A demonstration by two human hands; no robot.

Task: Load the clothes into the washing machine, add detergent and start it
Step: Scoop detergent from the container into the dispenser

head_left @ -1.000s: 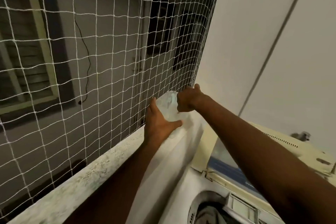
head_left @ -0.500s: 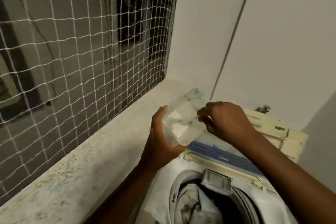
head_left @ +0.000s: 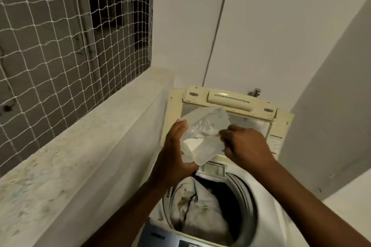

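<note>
A clear plastic bag (head_left: 202, 136) with white detergent powder in it hangs above the open drum of a top-loading washing machine (head_left: 247, 196). My left hand (head_left: 174, 152) cups the bag's left side and bottom. My right hand (head_left: 245, 144) pinches the bag's right edge. Light-coloured clothes (head_left: 200, 212) lie inside the drum. The machine's yellowed lid (head_left: 228, 99) stands raised behind the bag. A strip of the control panel (head_left: 172, 236) shows at the bottom.
A speckled stone ledge (head_left: 84, 142) runs along the left of the machine, with white netting (head_left: 60, 36) above it. White walls (head_left: 281, 26) stand behind and to the right. A metal tap (head_left: 255, 92) pokes out behind the lid.
Both hands have brought the bag from the far end of the ledge by the netting down and right, so it now hangs over the open drum. The view has tilted down.
</note>
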